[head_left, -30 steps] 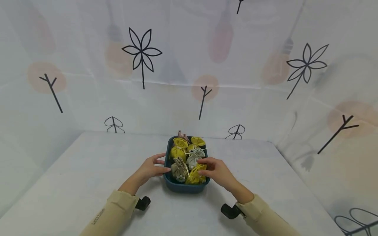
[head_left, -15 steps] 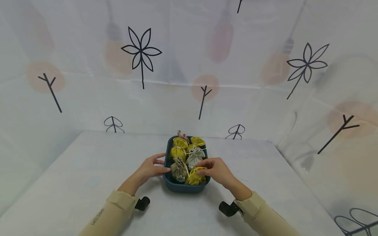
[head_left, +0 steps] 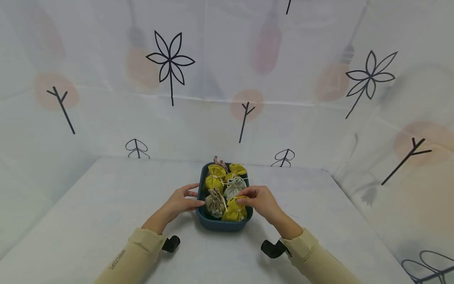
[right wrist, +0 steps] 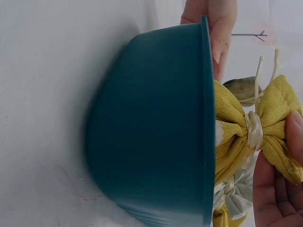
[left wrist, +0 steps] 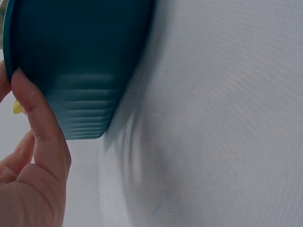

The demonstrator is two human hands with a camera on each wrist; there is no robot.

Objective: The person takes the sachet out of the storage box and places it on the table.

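A dark teal plastic basin [head_left: 221,226] stands on the white table, holding several small drawstring pouches. My left hand [head_left: 181,202] holds the basin's left side at the rim, thumb at the edge; in the left wrist view, a finger and thumb of the left hand [left wrist: 42,142] meet the rim. With thumb and fingers, my right hand [head_left: 260,202] pinches the gathered top of the front yellow pouch [head_left: 235,211]. In the right wrist view this yellow pouch [right wrist: 232,127], tied with a pale cord, rises above the rim, its lower end hidden behind the basin wall [right wrist: 156,123].
Inside the basin are also an olive-brown pouch [head_left: 214,205], a pale grey-green pouch [head_left: 235,188], two more yellow pouches, one at back left [head_left: 214,179], and a pinkish pouch [head_left: 219,162]. A printed white cloth [head_left: 198,130] hangs behind the table.
My right hand has shifted slightly up and closed on the front yellow pouch's top, which now stands straighter and a little higher. The left hand and basin stay in place.
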